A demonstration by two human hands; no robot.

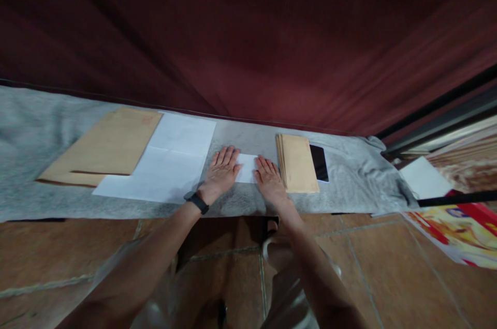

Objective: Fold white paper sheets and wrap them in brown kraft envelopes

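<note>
A small folded sheet of white paper (247,168) lies flat on the grey cloth between my hands. My left hand (223,171) presses on its left end, fingers stretched out and palm down. On the right end rests my right hand (268,178), also flat with the fingers extended. Larger white sheets (178,158), with a crease across them, lie left of my left hand. Just right of my right hand is a small stack of brown envelopes (300,163). What lies under my palms is hidden.
Large brown envelopes (112,143) overlap the white sheets at the left. A dark-screened phone (319,162) sits partly under the small envelopes. Grey cloth (357,174) covers the narrow surface, with a dark red curtain (233,34) behind. A colourful box (458,230) stands low at the right.
</note>
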